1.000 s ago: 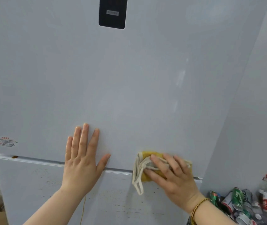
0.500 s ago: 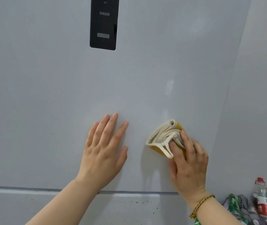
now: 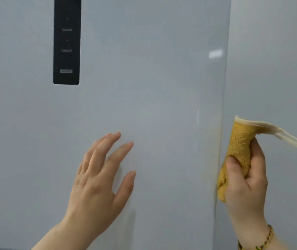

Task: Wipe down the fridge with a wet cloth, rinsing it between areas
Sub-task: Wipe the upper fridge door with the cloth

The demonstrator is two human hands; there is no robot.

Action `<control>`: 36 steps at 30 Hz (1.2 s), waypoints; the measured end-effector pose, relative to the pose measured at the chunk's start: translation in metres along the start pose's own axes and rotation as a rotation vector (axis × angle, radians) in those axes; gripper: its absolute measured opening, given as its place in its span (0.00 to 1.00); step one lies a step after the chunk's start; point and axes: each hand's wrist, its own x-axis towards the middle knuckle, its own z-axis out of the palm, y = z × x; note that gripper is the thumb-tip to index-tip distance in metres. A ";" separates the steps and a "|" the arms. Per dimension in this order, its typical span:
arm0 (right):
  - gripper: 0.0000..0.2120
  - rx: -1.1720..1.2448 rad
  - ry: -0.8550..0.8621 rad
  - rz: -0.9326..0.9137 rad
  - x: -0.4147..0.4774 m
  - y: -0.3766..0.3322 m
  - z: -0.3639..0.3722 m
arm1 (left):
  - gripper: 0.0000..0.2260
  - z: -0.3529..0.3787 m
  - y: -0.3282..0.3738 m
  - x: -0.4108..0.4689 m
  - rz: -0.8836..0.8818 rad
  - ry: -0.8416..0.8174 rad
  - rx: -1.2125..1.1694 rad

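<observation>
The right hand [image 3: 246,181] grips the yellow cloth [image 3: 239,147] at the fridge [image 3: 144,87] edge, beside the wall [image 3: 274,69]; left hand [image 3: 100,177] spread, empty, below control panel [image 3: 66,40]

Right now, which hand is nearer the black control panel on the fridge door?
Left. The left hand is spread below and right of the control panel; the right hand grips the cloth at the right edge of the fridge door.

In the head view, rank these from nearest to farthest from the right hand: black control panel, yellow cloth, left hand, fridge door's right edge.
1. The yellow cloth, gripped in the right hand itself.
2. The fridge door's right edge, just left of it.
3. The left hand, further left, before the door.
4. The black control panel, upper left.
</observation>
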 end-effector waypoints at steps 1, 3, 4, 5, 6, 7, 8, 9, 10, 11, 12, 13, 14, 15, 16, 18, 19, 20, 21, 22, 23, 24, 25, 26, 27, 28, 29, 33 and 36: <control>0.22 0.060 -0.043 0.041 0.003 0.003 -0.007 | 0.20 0.008 0.017 0.003 0.010 -0.001 -0.020; 0.22 0.140 -0.152 0.090 0.008 0.022 -0.023 | 0.18 0.030 0.049 0.009 0.048 -0.024 -0.018; 0.23 0.165 -0.210 0.096 0.008 0.030 -0.029 | 0.18 0.038 0.061 0.013 0.060 -0.039 -0.007; 0.23 0.177 -0.272 0.081 0.007 0.039 -0.035 | 0.18 0.046 0.073 0.017 0.057 -0.053 0.010; 0.24 0.172 -0.326 0.055 0.004 0.048 -0.038 | 0.19 0.051 0.082 0.022 0.040 -0.065 0.025; 0.24 0.157 -0.357 0.029 -0.001 0.054 -0.040 | 0.19 0.055 0.089 0.027 0.016 -0.066 0.044; 0.24 0.158 -0.371 0.011 -0.003 0.061 -0.041 | 0.19 0.058 0.096 0.035 -0.005 -0.055 0.079; 0.24 0.168 -0.381 -0.011 -0.007 0.065 -0.039 | 0.20 0.059 0.099 0.042 -0.041 -0.044 0.106; 0.24 0.191 -0.395 -0.042 -0.011 0.068 -0.036 | 0.21 0.059 0.101 0.050 -0.098 -0.042 0.126; 0.26 0.216 -0.411 -0.087 -0.013 0.069 -0.033 | 0.23 0.058 0.102 0.060 -0.169 -0.045 0.143; 0.28 0.219 -0.418 -0.138 -0.014 0.070 -0.029 | 0.25 0.057 0.101 0.068 -0.243 -0.049 0.145; 0.29 0.211 -0.412 -0.178 -0.015 0.072 -0.024 | 0.25 0.056 0.100 0.075 -0.303 -0.066 0.153; 0.30 0.212 -0.398 -0.193 -0.012 0.072 -0.019 | 0.24 0.056 0.099 0.082 -0.338 -0.093 0.164; 0.31 0.212 -0.380 -0.197 -0.009 0.072 -0.015 | 0.24 0.057 0.098 0.084 -0.361 -0.113 0.165; 0.31 0.225 -0.367 -0.196 -0.002 0.071 -0.010 | 0.24 0.059 0.098 0.086 -0.372 -0.121 0.156; 0.31 0.250 -0.367 -0.212 0.013 0.066 -0.003 | 0.25 0.061 0.099 0.087 -0.386 -0.127 0.137; 0.31 0.255 -0.381 -0.229 0.021 0.061 -0.001 | 0.25 0.061 0.100 0.087 -0.387 -0.134 0.137; 0.30 0.264 -0.410 -0.236 0.031 0.055 0.001 | 0.26 0.058 0.100 0.088 -0.391 -0.139 0.140; 0.29 0.287 -0.465 -0.215 0.042 0.047 0.002 | 0.26 0.053 0.101 0.090 -0.400 -0.150 0.141; 0.27 0.314 -0.531 -0.180 0.054 0.039 0.002 | 0.26 0.049 0.102 0.093 -0.410 -0.167 0.150; 0.24 0.329 -0.590 -0.155 0.070 0.031 0.004 | 0.27 0.045 0.103 0.097 -0.423 -0.182 0.171; 0.21 0.326 -0.625 -0.154 0.085 0.023 0.006 | 0.28 0.041 0.104 0.099 -0.433 -0.194 0.192; 0.21 0.326 -0.643 -0.167 0.103 0.012 0.010 | 0.31 0.036 0.104 0.105 -0.444 -0.196 0.208; 0.20 0.330 -0.648 -0.175 0.120 0.003 0.014 | 0.35 0.034 0.104 0.109 -0.460 -0.207 0.218; 0.20 0.340 -0.637 -0.182 0.136 -0.005 0.018 | 0.39 0.032 0.104 0.112 -0.479 -0.230 0.224; 0.21 0.355 -0.613 -0.196 0.152 -0.014 0.024 | 0.42 0.030 0.103 0.116 -0.490 -0.253 0.221; 0.22 0.362 -0.582 -0.206 0.166 -0.021 0.029 | 0.43 0.028 0.101 0.117 -0.495 -0.281 0.216; 0.24 0.389 -0.479 -0.241 0.225 -0.056 0.055 | 0.48 0.027 0.100 0.120 -0.508 -0.324 0.201; 0.30 0.360 -0.450 -0.285 0.270 -0.082 0.077 | 0.47 0.025 0.098 0.120 -0.514 -0.334 0.202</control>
